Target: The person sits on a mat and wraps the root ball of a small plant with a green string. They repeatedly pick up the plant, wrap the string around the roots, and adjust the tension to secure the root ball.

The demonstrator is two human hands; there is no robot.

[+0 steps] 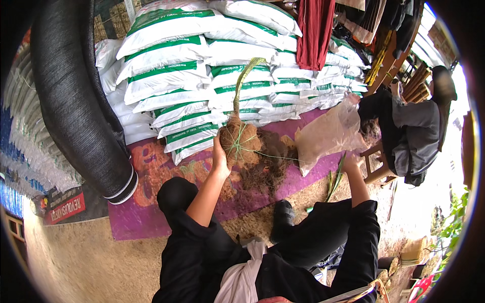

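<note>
My left hand [220, 156] grips the left side of a ball of brown coconut fibre [246, 142]. Thin green string [278, 156] is wound around the ball in crossing turns. From its top rises a long green, curved plant stem or leaf [241, 85]. The string stretches right, across a clear plastic bag [327, 132], towards my right hand [353, 162]. That hand is blurred, its fingers closed at the string's far end. Loose dark fibre [271, 166] lies on the purple sheet behind and beside the ball.
White sacks with green bands [238, 87] are stacked ahead. A roll of black netting [72, 87] leans at left. A purple printed banner [140, 223] covers part of the ground. Another person [413, 128] sits at right beside a stool [375, 164]. Long green leaves [334, 181] lie near my right hand.
</note>
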